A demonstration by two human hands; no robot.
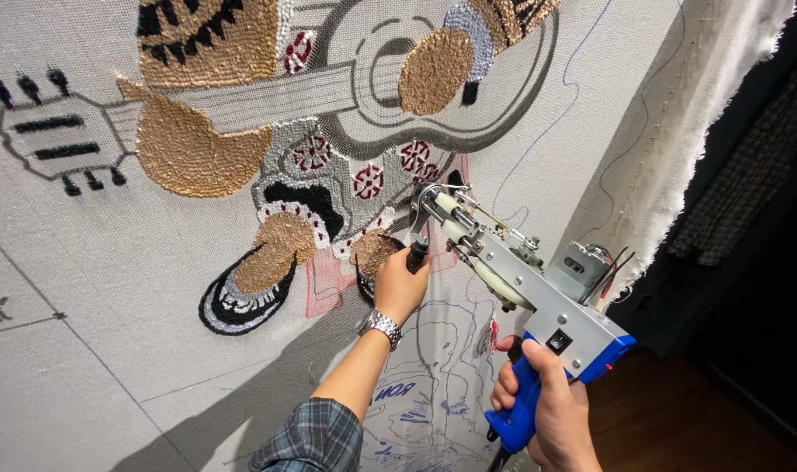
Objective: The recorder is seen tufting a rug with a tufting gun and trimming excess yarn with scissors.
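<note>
Your left hand point(401, 284) grips the tufting gun's point(521, 280) black front knob; your right hand point(551, 406) below holds its blue handle.

The left hand point(400, 284) is raised at the end of an extended forearm in a rolled plaid sleeve, a silver metal wristwatch point(381, 325) on the wrist, its fingers curled tight round the black front handle of the blue-and-grey metal tufting gun point(538, 306). The right hand point(547, 406) sits below and behind that gun, fist wrapped round its blue rear grip with the forefinger laid up along the housing.
</note>
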